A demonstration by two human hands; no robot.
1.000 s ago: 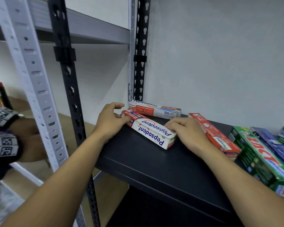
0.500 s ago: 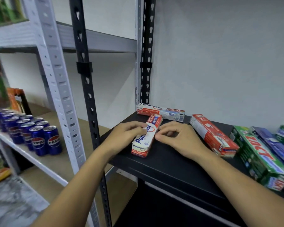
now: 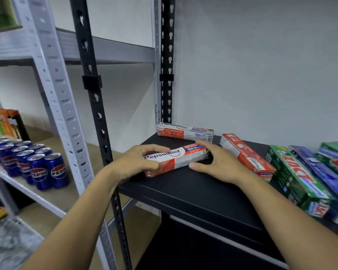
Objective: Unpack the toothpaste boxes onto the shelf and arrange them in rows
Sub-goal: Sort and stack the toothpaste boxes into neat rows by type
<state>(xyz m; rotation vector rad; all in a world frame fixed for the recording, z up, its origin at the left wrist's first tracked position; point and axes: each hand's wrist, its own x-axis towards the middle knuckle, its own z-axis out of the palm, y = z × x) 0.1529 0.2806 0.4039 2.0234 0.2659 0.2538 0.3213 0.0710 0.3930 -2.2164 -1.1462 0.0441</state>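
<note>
The left hand grips the left end of a red-and-white Pepsodent toothpaste box, fingers curled over its top and thumb on its front face. The right hand is spread with nearly straight fingers and touches the box's right end, thumb near the front edge. The box lies flat near the front left corner of the black metal shelf. A second Pepsodent box lies behind it by the wall. A third red-and-white box, a green carton and a blue carton lie to the right. Blue Pepsi cans stand on the neighbouring grey shelf.
</note>
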